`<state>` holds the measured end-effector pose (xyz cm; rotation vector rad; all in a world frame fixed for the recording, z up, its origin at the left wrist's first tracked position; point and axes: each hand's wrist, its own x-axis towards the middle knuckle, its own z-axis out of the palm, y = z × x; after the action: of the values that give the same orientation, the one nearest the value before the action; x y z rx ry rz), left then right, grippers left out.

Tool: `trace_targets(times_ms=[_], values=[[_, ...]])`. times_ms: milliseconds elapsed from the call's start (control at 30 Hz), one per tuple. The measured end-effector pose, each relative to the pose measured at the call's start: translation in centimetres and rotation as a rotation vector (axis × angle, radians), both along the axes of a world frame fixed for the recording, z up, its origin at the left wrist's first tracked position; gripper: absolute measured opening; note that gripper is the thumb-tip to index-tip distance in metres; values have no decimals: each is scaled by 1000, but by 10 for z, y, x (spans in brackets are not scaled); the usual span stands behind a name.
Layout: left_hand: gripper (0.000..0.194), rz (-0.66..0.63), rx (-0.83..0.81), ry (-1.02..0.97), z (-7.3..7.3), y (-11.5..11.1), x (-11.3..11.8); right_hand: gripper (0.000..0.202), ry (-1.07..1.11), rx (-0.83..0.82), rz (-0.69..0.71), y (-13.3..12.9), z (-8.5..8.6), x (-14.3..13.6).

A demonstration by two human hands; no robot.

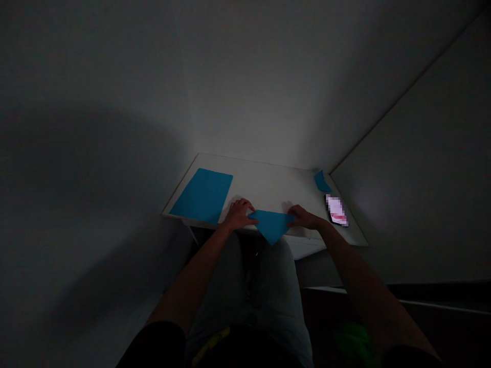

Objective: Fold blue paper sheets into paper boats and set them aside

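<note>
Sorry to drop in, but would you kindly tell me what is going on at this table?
Someone's bare hands are handling a blue triangle, apparently paper, at the near edge of the white table. The left hand is at its left corner, the right hand at its right, and its tip reaches past the edge. A larger blue sheet lies at the left; a lit phone and a small blue piece are at the right.

Tabletop (264, 181): before the person, its far edge at the wall (249, 102).
Left sheet (203, 195): flat at the left end, reaching the near edge.
Middle sheet (272, 226): between left hand (238, 214) and right hand (302, 217), touching both, one corner past the near edge towards the person's legs (280, 286).
Phone (336, 210): right of the right hand.
Corner sheet (321, 182): far right corner, behind the phone.
</note>
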<state>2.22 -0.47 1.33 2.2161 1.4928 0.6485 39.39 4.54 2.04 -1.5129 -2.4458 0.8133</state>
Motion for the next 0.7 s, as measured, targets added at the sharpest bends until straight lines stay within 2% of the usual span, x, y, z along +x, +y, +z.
trace_targets(times_ms=[267,433,533,633,700], values=[[66,19,-21,38,-1,6,0,50,98,-24,-15,-9,-1,1],[51,6,-36,42,3,4,0,50,320,-58,-41,-23,-15,0],[36,-11,-9,7,5,1,0,40,383,81,-57,-36,-25,-2],[19,-42,21,-47,3,0,-1,27,339,295,-26,-54,-30,-4],[11,-71,32,-69,-1,1,-2,26,285,417,-6,-68,-31,-7]])
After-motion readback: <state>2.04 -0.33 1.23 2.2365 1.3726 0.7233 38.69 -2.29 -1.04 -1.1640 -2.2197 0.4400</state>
